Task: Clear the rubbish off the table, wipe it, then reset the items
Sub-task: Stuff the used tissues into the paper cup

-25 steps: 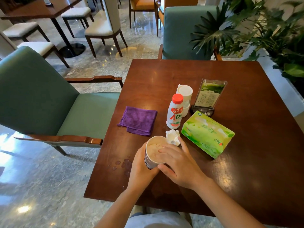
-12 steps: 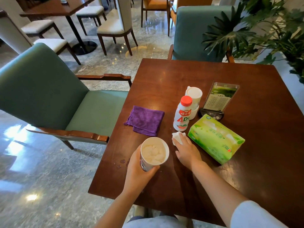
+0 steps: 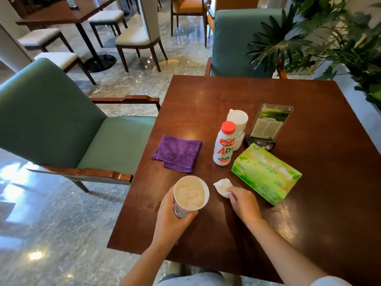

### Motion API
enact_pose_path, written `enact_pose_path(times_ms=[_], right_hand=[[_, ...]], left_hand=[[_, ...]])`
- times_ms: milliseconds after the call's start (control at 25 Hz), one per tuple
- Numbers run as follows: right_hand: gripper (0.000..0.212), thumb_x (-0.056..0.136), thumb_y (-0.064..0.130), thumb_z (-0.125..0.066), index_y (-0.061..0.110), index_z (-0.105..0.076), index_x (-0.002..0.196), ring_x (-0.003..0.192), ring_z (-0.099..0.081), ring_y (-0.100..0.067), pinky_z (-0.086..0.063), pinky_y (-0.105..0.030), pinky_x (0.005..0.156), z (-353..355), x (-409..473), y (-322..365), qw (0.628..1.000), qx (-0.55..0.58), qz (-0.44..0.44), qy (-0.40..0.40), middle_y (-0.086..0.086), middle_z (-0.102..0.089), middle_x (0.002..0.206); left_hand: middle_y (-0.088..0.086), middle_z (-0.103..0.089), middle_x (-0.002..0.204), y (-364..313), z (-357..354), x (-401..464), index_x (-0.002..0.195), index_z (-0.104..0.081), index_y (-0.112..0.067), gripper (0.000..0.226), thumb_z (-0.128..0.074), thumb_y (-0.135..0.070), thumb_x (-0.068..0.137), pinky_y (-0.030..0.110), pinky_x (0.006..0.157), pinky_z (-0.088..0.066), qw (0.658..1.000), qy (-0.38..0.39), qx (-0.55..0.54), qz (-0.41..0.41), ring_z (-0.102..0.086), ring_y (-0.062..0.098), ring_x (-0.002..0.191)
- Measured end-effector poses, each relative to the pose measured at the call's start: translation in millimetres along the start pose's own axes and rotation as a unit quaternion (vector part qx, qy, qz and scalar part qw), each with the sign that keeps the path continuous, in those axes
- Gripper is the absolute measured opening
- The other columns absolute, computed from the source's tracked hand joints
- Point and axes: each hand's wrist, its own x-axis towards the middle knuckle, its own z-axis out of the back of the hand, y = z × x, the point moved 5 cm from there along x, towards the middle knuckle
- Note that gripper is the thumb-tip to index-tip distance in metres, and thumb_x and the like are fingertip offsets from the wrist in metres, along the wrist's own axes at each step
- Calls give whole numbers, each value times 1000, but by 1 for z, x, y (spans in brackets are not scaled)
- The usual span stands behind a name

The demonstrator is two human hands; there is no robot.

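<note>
My left hand (image 3: pixel 171 219) grips a white paper cup (image 3: pixel 190 196) with crumpled tissue inside, held over the near left part of the brown table (image 3: pixel 206 96). Just right of the cup, my right hand (image 3: pixel 243 203) pinches a crumpled white tissue (image 3: pixel 222 186) that rests on the tabletop. A folded purple cloth (image 3: pixel 178 153) lies behind the cup. A small white bottle with a red cap (image 3: pixel 224 144) stands upright beside a green tissue pack (image 3: pixel 266 174).
Water drops (image 3: pixel 150 206) sit on the table left of the cup. A white lidded holder (image 3: pixel 238 125) and a menu stand (image 3: pixel 269 125) stand behind the bottle. Green armchairs (image 3: pixel 61 129) flank the table at left and far side. Plants (image 3: pixel 340 38) crowd the right.
My right hand left the cup's mouth, reached right to the loose tissue beside the pack and closed on it. My left hand kept the cup, now showing tissue inside.
</note>
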Motion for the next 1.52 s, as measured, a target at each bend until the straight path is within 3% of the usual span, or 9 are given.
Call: enact_pose_path(times_ms=[200, 320, 640, 800, 960, 1160, 1280, 1400, 1520], right_hand=[[17, 83, 2, -63, 18, -68, 83, 78, -61, -7, -42, -5, 60, 69, -19, 21, 965, 234, -65, -101, 4, -70, 86], [21, 82, -1, -64, 20, -66, 79, 78, -61, 2, -45, -5, 61, 119, -35, 56, 929, 340, -6, -146, 13, -66, 82], [21, 85, 22, -57, 18, -66, 103, 105, -57, -10, -50, -29, 87, 85, -64, 113, 950, 73, 295, -74, 4, -69, 106], [31, 90, 37, -46, 24, -62, 113, 128, -41, -10, -20, -48, 111, 89, -78, 111, 950, -22, 297, -98, 7, -57, 130], [42, 94, 49, -28, 30, -52, 123, 136, -31, -12, 1, -58, 111, 77, -73, 110, 950, -100, 296, -11, 8, -54, 134], [64, 91, 59, -5, 31, -53, 122, 131, -35, -14, 10, -62, 109, 67, -64, 113, 941, -145, 300, 59, 11, -55, 131], [57, 93, 57, -13, 30, -59, 115, 121, -45, -10, 3, -59, 111, 75, -67, 112, 943, -89, 319, 31, 12, -62, 120], [42, 96, 45, -30, 23, -64, 106, 108, -55, -9, -16, -49, 112, 97, -62, 106, 944, 3, 321, -79, 8, -67, 109], [30, 91, 32, -44, 16, -67, 102, 98, -60, -17, -36, -33, 97, 123, -31, 90, 950, 66, 253, -172, 2, -69, 103]], left_hand=[[-15, -52, 129, -10, -6, 5, 130, -41, -31, 77, -82, -28, 65, 42, 99, -47, 1000, 15, -14, -14, -48, 0, 119], [-16, -54, 126, -20, -11, 8, 127, -44, -32, 73, -83, -21, 67, 42, 97, -49, 999, 23, -31, -35, -50, 0, 117], [-5, -57, 128, -35, -25, 12, 132, -44, -33, 71, -80, -21, 72, 46, 95, -49, 996, 48, -52, -57, -56, 13, 117], [-6, -54, 132, -35, -22, 8, 134, -42, -28, 73, -80, -28, 72, 47, 96, -48, 996, 47, -51, -60, -54, 14, 119], [-9, -54, 130, -39, -21, 3, 132, -43, -30, 71, -77, -38, 69, 44, 97, -48, 996, 48, -26, -73, -53, 11, 119], [-17, -52, 128, -47, -18, 1, 124, -43, -44, 64, -77, -23, 74, 31, 100, -45, 993, 46, 18, -111, -49, 5, 120], [-10, -54, 129, -39, -18, 1, 130, -44, -33, 68, -80, -26, 71, 37, 98, -48, 995, 39, 4, -94, -52, 9, 119], [0, -55, 131, -34, -16, 3, 131, -44, -24, 71, -81, -14, 71, 43, 97, -48, 997, 19, -21, -69, -53, 17, 119], [-19, -53, 129, -40, -10, 3, 131, -43, -28, 76, -83, -13, 68, 35, 96, -48, 996, 0, -47, -71, -51, 9, 120]])
